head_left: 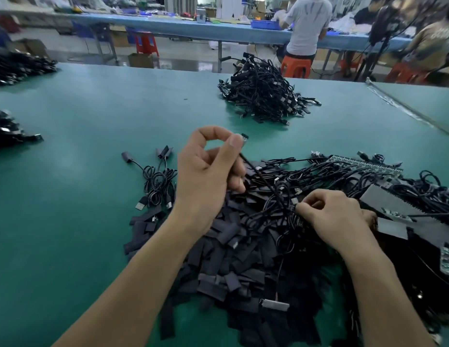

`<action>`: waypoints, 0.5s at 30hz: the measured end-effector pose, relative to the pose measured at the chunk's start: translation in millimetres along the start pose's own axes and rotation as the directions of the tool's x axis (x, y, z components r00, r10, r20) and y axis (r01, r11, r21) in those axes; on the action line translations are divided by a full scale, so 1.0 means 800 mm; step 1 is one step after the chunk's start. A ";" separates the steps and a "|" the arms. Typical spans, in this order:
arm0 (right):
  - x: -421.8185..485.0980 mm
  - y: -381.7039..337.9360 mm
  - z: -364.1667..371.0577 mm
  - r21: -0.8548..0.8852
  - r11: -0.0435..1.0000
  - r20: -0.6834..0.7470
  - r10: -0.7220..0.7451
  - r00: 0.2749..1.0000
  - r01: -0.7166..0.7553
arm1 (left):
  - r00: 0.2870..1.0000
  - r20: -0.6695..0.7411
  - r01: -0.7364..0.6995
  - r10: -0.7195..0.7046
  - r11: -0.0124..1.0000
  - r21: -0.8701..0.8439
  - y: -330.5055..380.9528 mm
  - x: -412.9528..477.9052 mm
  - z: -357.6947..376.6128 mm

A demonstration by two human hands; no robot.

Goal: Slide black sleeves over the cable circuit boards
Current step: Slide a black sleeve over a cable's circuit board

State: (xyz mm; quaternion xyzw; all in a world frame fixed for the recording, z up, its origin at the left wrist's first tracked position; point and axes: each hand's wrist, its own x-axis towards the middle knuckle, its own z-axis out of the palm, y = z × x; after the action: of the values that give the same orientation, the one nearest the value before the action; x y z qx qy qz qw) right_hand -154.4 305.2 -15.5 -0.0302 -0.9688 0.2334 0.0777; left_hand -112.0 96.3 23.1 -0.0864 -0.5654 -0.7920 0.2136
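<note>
My left hand is raised at the centre of the frame, thumb and forefinger pinching a cable end, other fingers curled. My right hand sits lower right, knuckles up, fingertips pinching the cable. Both forearms are bare.

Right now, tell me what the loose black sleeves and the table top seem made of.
Black sleeves: thin matte plastic tubing, probably heat-shrink; they lie flattened and creased. Table top: green mat, likely rubber or vinyl; smooth, with a soft sheen.
</note>
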 end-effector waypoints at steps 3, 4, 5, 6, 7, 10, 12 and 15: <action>0.000 0.005 -0.002 0.018 0.999 -0.031 -0.036 0.999 0.037 | 0.995 -0.037 -0.085 0.088 0.993 0.080 0.003 -0.006 -0.015; 0.000 0.004 -0.004 0.006 0.999 -0.003 -0.043 0.999 0.043 | 0.996 -0.035 -0.082 0.086 0.991 0.104 0.001 -0.009 -0.018; 0.000 0.004 -0.005 -0.009 0.999 0.038 -0.043 0.998 0.043 | 0.997 -0.030 -0.068 0.073 0.989 0.132 -0.002 -0.011 -0.019; 0.001 0.004 -0.007 -0.019 0.999 0.075 -0.036 0.997 0.038 | 0.998 -0.027 -0.049 0.054 0.985 0.163 -0.005 -0.014 -0.019; 0.001 0.004 -0.009 -0.016 0.999 0.094 -0.030 0.995 0.032 | 0.999 -0.025 -0.032 0.037 0.980 0.196 -0.007 -0.015 -0.019; 0.001 0.009 -0.014 0.065 0.998 0.024 -0.003 1.000 0.001 | 0.995 -0.034 -0.079 0.093 0.956 0.282 -0.007 -0.021 -0.019; -0.001 0.012 -0.016 0.086 0.996 -0.013 0.010 1.000 -0.009 | 0.965 -0.041 -0.228 0.259 0.907 0.355 -0.002 -0.024 -0.018; -0.003 0.011 -0.016 0.098 0.994 0.040 0.036 0.999 -0.039 | 0.866 -0.063 -0.420 0.496 0.791 0.444 0.002 -0.028 -0.015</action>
State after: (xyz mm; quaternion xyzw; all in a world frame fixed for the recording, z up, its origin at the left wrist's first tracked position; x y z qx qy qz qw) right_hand -149.4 318.5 -8.3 -0.0401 -0.9567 0.2829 0.0564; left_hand -90.0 89.9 11.4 -0.1032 -0.6613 -0.5817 0.4622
